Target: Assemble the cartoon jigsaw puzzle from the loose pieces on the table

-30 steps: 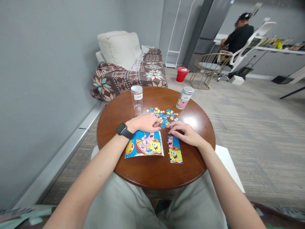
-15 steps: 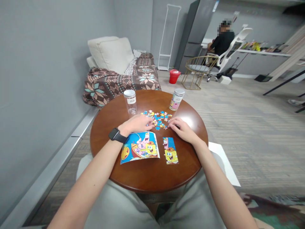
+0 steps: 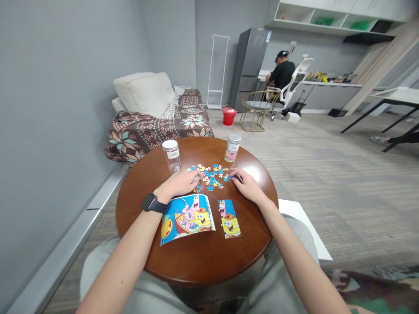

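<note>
Loose jigsaw puzzle pieces in blue, yellow and pink lie spread over the table between my hands. My left hand, with a black watch at the wrist, rests at the left of the pieces, its fingers bent and apart. At the right edge of the pieces, my right hand pinches a small blue puzzle piece at its fingertips. Below my left hand lies a curled picture sheet of cartoon figures. To its right is a joined strip of puzzle with a pink and a yellow figure.
A clear jar with a silver lid stands at the back left of the round brown table. A printed jar is at the back right. Beyond are a covered sofa, a red bin and a seated person.
The camera view has tilted up and turned right, so everything sits lower and further left. My left fingers have drawn back slightly from the pieces; my right hand stays near their right edge.
</note>
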### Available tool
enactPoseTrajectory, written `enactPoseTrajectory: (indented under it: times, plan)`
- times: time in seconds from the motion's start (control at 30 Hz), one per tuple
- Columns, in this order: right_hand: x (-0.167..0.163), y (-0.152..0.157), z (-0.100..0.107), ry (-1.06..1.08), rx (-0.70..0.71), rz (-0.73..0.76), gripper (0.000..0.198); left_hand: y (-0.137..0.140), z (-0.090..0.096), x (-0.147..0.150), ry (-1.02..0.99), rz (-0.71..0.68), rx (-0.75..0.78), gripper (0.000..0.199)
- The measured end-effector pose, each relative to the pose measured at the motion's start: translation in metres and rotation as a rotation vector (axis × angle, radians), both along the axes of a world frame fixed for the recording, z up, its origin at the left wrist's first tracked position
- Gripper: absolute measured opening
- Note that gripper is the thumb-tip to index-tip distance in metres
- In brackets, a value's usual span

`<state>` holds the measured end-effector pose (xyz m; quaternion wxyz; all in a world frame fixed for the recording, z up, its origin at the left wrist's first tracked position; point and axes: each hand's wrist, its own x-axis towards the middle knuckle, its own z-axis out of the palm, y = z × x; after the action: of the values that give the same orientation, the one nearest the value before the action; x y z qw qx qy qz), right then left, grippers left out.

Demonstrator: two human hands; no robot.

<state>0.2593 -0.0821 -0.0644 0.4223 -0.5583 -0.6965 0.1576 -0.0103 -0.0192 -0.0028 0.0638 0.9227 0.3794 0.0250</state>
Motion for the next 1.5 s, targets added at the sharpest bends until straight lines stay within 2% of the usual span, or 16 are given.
enactPoseTrajectory:
  times: [0.17,0.33,0.53,0.7,0.8,0.93,1.07,1.3,1.37,1.5]
  plan:
    - [0.001,0.002,-0.003,0.012,-0.049,-0.066,0.021,0.007,0.007,-0.012,0.015,0.074,-0.042,0.035]
    - [-0.002,0.002,-0.001,0.017,-0.036,0.002,0.024,0.017,0.010,-0.027,-0.017,0.107,-0.109,0.040]
    - [-0.002,0.000,0.003,0.002,-0.020,0.069,0.024,0.018,0.004,-0.024,-0.041,0.082,-0.182,0.039]
    - [-0.010,-0.006,0.013,-0.089,0.013,0.271,0.025,0.019,-0.003,-0.020,-0.068,0.055,-0.199,0.043]
    - [-0.015,-0.009,0.016,-0.141,-0.002,0.359,0.030,0.019,-0.005,-0.019,-0.074,0.052,-0.158,0.044]
    - [-0.014,-0.007,0.014,-0.163,0.013,0.300,0.029,0.018,-0.003,-0.018,-0.044,0.070,-0.089,0.035]
    - [-0.010,-0.005,0.012,-0.150,0.031,0.226,0.027,0.016,0.000,-0.017,-0.043,0.059,-0.099,0.027]
    - [-0.014,-0.011,0.021,-0.151,0.020,0.308,0.020,0.016,0.000,-0.018,-0.072,0.033,-0.132,0.035]
    - [-0.014,-0.011,0.022,-0.176,0.019,0.305,0.024,0.016,-0.001,-0.018,-0.083,0.011,-0.147,0.040]
    - [-0.012,-0.009,0.019,-0.211,0.021,0.271,0.027,0.016,-0.001,-0.016,-0.069,0.008,-0.159,0.036]
